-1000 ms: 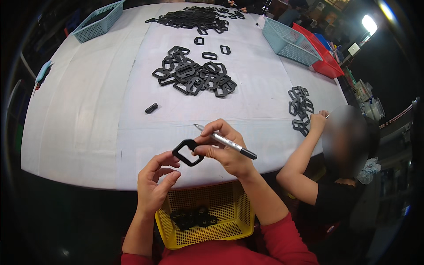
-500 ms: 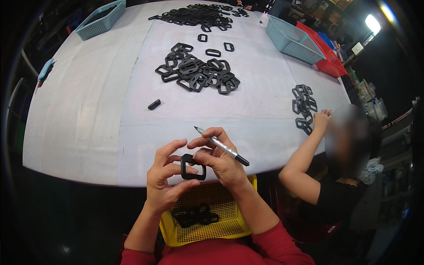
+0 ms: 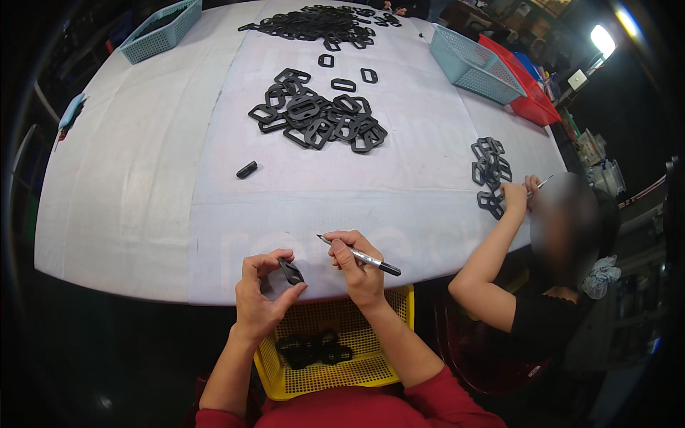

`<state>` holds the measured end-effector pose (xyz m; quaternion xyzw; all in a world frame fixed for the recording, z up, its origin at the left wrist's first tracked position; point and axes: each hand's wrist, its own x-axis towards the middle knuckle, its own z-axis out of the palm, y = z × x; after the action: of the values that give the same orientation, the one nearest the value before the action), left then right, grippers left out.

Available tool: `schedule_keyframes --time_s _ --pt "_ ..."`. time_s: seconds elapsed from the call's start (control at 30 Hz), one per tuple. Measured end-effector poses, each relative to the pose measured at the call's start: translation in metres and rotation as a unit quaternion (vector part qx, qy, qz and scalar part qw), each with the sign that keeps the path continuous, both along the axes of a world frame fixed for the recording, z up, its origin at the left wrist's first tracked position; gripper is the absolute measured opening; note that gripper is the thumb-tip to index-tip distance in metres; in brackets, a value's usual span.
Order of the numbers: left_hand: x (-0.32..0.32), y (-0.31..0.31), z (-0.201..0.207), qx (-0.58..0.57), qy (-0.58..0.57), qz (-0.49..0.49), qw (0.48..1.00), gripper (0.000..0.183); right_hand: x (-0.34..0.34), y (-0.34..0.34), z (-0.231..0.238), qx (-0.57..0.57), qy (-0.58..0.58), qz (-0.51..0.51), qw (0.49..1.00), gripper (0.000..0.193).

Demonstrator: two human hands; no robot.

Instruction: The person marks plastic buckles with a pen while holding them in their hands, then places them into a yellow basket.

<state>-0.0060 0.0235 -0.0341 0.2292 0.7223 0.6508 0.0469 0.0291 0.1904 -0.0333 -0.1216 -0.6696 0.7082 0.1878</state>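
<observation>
Between the thumb and fingers of my left hand [image 3: 260,296] is a black plastic buckle [image 3: 290,271], turned nearly edge-on. My right hand [image 3: 362,271] grips a silver marker pen [image 3: 367,258] with a black end; its dark tip points left toward the buckle, apart from it. Below my hands, a yellow basket [image 3: 391,335] holds several black buckles [image 3: 314,349]. Farther up the table lies a loose heap of black buckles [image 3: 317,114], with a small black cap-like piece [image 3: 247,170] on its near left side.
A larger buckle pile [image 3: 314,27] covers the table's [image 3: 128,178] far part. Blue-green baskets stand at far left [image 3: 160,32] and far right [image 3: 474,68], the latter beside a red tray [image 3: 535,107]. At right, a co-worker [image 3: 492,285] handles a small buckle pile [image 3: 491,160].
My right hand has let go of the buckle and drawn right with the marker. My left hand has turned the buckle from face-on to edge-on. The co-worker's second hand has come into view.
</observation>
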Motion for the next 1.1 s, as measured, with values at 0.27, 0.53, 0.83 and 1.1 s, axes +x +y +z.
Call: schedule_keyframes --time_s 0.27,0.53,0.83,1.1 --pt "-0.003 -0.001 0.006 -0.070 0.030 -0.027 0.997 0.051 -0.002 -0.003 -0.002 0.046 0.037 -0.016 0.998 0.011" --pt "0.003 -0.003 0.001 -0.059 0.052 -0.026 0.997 0.051 0.001 -0.002 -0.011 0.072 0.071 -0.023 0.995 0.011" --pt "0.006 -0.004 -0.002 -0.043 0.018 -0.038 0.998 0.051 0.007 0.001 -0.014 0.010 0.070 0.005 0.997 0.014" --pt "0.010 -0.006 -0.003 -0.017 -0.004 -0.062 0.998 0.053 0.007 0.005 0.005 -0.089 -0.010 0.023 0.996 0.021"
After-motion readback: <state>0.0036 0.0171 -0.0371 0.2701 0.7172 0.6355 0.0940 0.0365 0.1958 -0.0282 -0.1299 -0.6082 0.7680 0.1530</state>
